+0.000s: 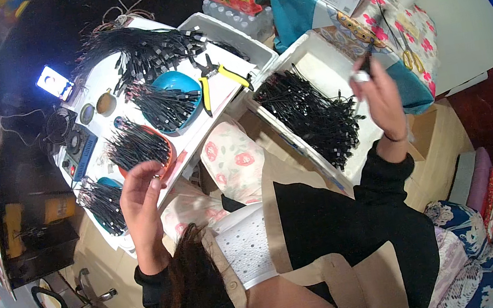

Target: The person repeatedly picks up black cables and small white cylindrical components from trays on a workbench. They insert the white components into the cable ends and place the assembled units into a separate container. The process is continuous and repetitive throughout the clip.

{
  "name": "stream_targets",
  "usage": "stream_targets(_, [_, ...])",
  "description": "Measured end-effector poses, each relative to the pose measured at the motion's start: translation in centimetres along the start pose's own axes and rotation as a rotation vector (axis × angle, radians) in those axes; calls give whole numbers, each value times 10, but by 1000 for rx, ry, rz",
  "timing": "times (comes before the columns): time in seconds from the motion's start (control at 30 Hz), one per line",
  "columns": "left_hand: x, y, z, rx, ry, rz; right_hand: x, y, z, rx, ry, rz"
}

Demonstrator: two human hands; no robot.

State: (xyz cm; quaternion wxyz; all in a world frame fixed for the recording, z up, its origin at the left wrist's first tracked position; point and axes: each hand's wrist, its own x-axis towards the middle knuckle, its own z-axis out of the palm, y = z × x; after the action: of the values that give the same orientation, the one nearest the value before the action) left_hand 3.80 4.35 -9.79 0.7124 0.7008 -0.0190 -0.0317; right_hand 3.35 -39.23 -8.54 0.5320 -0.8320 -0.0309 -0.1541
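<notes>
My right hand [382, 102] is raised over the right side of a white box [309, 58] full of short black cables [311, 119]. Its fingers are closed on a black cable [368, 60], whose far end is smeared by motion. My left hand [141, 205] is by the front edge of the white table, beside an orange bowl [164, 148] of black cables. The left fingers are curved and apart from the thumb, with nothing visible between them. More bundled cables fill a blue bowl [193, 102] behind and another blue bowl [112, 182] at the left.
Yellow-handled wire strippers [209, 73] lie near the table's right corner. A heap of cables [148, 51] covers its back. A lit phone [55, 82], small round tins [105, 103] and a blue device [79, 154] stand left. Gold-handled scissors [412, 58] hang by the flowered cloth.
</notes>
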Motion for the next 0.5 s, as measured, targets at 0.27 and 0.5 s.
stream_targets(0.27, [-21, -36, -3, 32, -105, -231, 30, 221, 107, -996, -350, 149])
stream_targets(0.5, [-14, -37, 3, 107, -140, -302, 29, 269, 150, -1122, -515, 234])
